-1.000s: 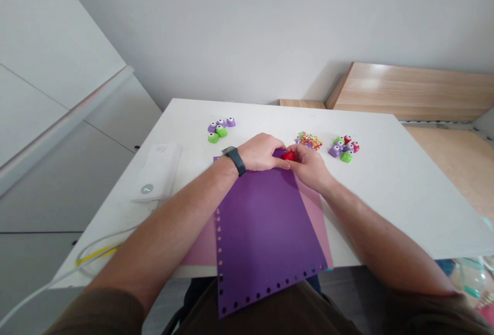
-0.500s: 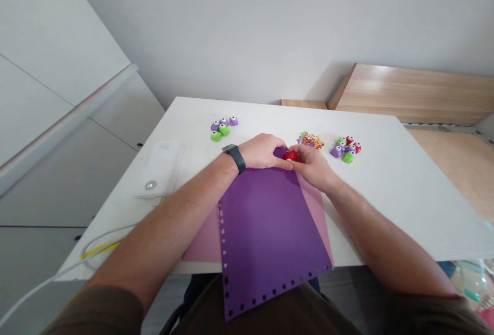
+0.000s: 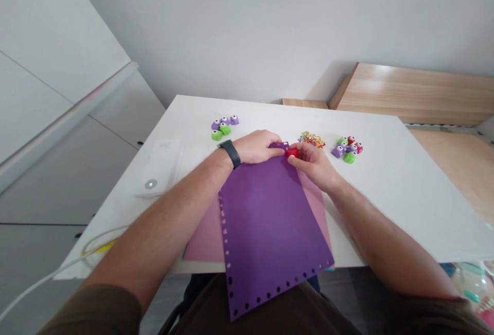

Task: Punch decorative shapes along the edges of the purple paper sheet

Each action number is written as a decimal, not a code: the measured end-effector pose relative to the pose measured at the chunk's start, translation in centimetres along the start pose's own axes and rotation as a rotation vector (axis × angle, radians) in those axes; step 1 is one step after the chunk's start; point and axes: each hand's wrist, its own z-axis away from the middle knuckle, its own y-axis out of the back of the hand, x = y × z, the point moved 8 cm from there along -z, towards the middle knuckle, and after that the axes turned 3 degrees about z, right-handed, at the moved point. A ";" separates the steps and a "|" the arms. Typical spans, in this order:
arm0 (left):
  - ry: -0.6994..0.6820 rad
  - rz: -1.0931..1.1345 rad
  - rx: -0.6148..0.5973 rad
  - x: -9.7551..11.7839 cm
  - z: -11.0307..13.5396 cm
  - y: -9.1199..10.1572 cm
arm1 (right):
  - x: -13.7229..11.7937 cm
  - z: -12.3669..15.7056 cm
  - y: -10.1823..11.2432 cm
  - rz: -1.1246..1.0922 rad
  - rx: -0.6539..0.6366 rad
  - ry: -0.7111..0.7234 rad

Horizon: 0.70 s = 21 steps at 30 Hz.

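The purple sheet (image 3: pixel 270 222) is pinched near its far edge by the left hand (image 3: pixel 257 146), and the red punch (image 3: pixel 292 153) is clamped between thumb and fingers of the right hand (image 3: pixel 313 162) at the sheet's far right corner. The perforated near edge is overhung beyond the white table (image 3: pixel 386 186), above which a pink sheet (image 3: pixel 314 201) is partly covered.

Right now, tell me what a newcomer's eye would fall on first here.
Probably the large, flat purple sheet edged with small cut-out holes, overhanging the near edge of the white table. At the sheet's far end, the left hand grips it while the right hand holds a small, glossy red object. Farther left, small shiny purple and green pieces with eye-like spots sit clustered.
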 end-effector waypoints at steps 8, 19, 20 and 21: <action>0.039 -0.072 0.035 -0.2 0.0 0.2 | -0.4 0.1 -0.5 -0.166 -0.021 -0.031; 0.047 -0.063 0.021 -0.6 0.0 0.0 | -0.3 0.0 -0.6 -0.231 -0.015 -0.092; 0.049 -0.061 0.020 -0.6 0.0 0.0 | -0.3 0.0 -0.6 -0.233 -0.015 -0.098; 0.050 -0.059 0.020 -0.6 0.0 0.0 | -0.3 0.0 -0.6 -0.230 -0.016 -0.105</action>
